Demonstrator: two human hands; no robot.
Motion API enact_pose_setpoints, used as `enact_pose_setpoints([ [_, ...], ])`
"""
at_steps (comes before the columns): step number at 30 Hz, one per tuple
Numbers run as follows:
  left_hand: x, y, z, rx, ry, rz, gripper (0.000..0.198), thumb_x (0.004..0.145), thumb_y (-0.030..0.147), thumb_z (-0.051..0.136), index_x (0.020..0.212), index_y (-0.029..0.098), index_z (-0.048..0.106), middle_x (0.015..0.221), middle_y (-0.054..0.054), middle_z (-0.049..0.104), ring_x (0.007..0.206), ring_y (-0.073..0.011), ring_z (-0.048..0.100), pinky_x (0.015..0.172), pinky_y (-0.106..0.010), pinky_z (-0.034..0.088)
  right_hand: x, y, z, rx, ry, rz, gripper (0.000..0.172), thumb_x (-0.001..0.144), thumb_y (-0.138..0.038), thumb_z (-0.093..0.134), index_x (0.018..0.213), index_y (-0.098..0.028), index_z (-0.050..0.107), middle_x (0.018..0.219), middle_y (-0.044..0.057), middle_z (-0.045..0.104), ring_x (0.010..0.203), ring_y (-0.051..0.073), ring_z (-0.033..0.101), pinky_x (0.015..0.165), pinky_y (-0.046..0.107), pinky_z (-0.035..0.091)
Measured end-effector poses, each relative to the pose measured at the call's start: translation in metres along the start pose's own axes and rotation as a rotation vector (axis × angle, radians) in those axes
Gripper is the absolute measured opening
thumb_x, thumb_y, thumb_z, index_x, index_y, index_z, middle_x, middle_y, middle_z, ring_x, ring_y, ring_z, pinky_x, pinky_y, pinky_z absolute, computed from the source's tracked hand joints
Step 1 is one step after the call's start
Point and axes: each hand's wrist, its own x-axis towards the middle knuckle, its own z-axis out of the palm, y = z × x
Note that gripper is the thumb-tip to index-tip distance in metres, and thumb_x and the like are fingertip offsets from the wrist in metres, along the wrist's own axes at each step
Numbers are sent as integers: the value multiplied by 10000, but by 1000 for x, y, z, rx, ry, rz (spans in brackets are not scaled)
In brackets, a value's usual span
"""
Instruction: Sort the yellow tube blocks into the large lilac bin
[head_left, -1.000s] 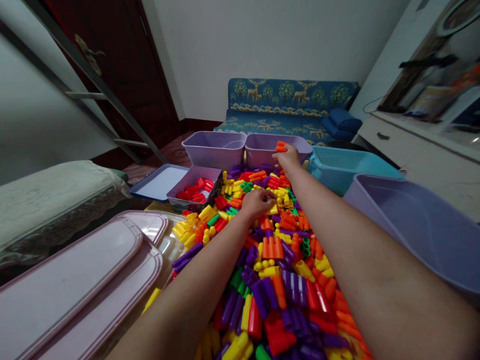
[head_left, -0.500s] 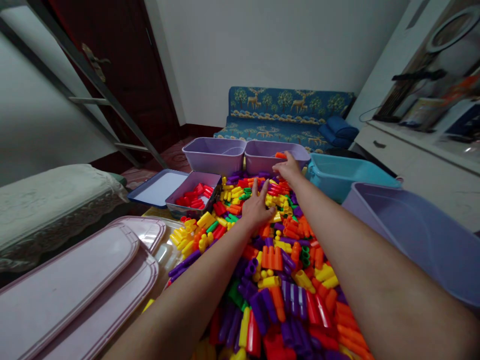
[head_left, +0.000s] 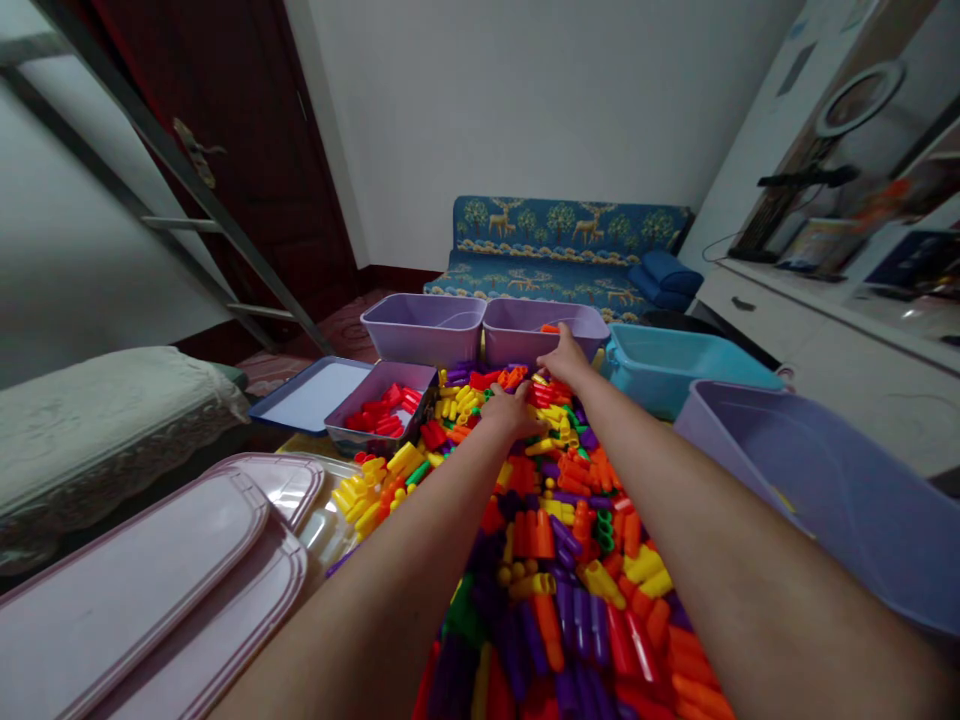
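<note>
A heap of plastic pieces [head_left: 547, 535], the left hand [head_left: 514, 412] over it, the right hand [head_left: 568, 360] at a far purple bin [head_left: 517, 348].
Nearest, pink lids [head_left: 142, 545] lie left of the heap; farther on, the left hand's grip is open above it, right of a box [head_left: 409, 376] with red pieces [head_left: 386, 410]; beyond, an orange piece [head_left: 550, 328] shows at the right hand's fingertips, whether gripped I cannot tell; farthest, a blue sofa [head_left: 555, 240].
</note>
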Motion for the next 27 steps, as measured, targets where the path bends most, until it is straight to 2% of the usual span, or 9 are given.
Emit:
enact_pose_setpoints([
  [2, -1, -1, 3, 10, 27, 1, 961, 656, 689, 610, 1475, 361, 228, 1466, -215, 305, 1117, -402, 585, 878, -461, 473, -1, 2, 1, 12, 15, 24, 1012, 634, -49, 628, 1493, -59, 93, 884, 115, 705, 594, 214, 658, 643, 357, 542],
  [4, -2, -2, 5, 22, 46, 3, 933, 673, 701, 580, 1473, 366, 236, 1462, -212, 312, 1113, -401, 586, 878, -468, 470, -6, 6, 0, 22, 68, -30, 955, 676, -86, 588, 1488, -53, 88, 859, 101, 709, 619, 217, 664, 674, 359, 540],
  [6, -4, -2, 7, 31, 51, 5, 912, 693, 697, 562, 1476, 374, 226, 1471, -200, 308, 1123, -397, 579, 890, -471, 462, -15, 12, -3, -29, 184, -138, 741, 754, -140, 508, 1449, -97, 254, 856, 83, 711, 713, 213, 673, 756, 356, 524],
  [8, -4, -2, 9, 35, 52, 7, 900, 706, 690, 553, 1479, 381, 210, 1480, -187, 304, 1140, -394, 569, 901, -471, 454, -26, 22, -6, -149, 285, -202, 480, 820, -177, 415, 1293, -156, 493, 899, 81, 710, 830, 212, 663, 832, 354, 491],
  [9, -5, -2, 10, 37, 52, 8, 897, 711, 688, 548, 1481, 381, 204, 1481, -186, 303, 1152, -395, 561, 903, -470, 452, -31, 28, -7, -224, 295, -213, 395, 837, -189, 391, 1182, -177, 583, 929, 83, 707, 880, 215, 650, 856, 354, 475],
  [11, -5, -2, 11, 39, 56, 8, 886, 720, 687, 537, 1481, 377, 208, 1479, -190, 307, 1175, -400, 543, 902, -470, 451, -41, 40, -6, -360, 251, -240, 313, 848, -224, 410, 1024, -196, 668, 1010, 83, 695, 973, 227, 617, 899, 348, 447],
  [13, -6, -2, 12, 41, 69, 12, 858, 731, 683, 526, 1475, 377, 229, 1470, -195, 319, 1181, -404, 536, 894, -473, 452, -46, 49, -3, -457, 194, -246, 300, 850, -286, 468, 1037, -194, 683, 1124, 86, 664, 1063, 239, 574, 951, 345, 415],
  [17, -7, -2, 12, 48, 79, 23, 829, 739, 687, 515, 1465, 394, 243, 1461, -187, 338, 1176, -400, 540, 885, -474, 457, -51, 55, 3, -577, 79, -175, 442, 847, -429, 515, 1210, -200, 624, 1315, 92, 553, 1177, 265, 501, 1007, 353, 372],
  [27, -15, -4, 8, 52, 64, 32, 800, 759, 695, 487, 1464, 398, 252, 1417, -200, 399, 1115, -388, 585, 864, -484, 468, -76, 37, 1, -680, -79, -67, 497, 848, -445, 460, 1308, -265, 512, 1365, 86, 513, 1207, 313, 465, 971, 437, 385],
])
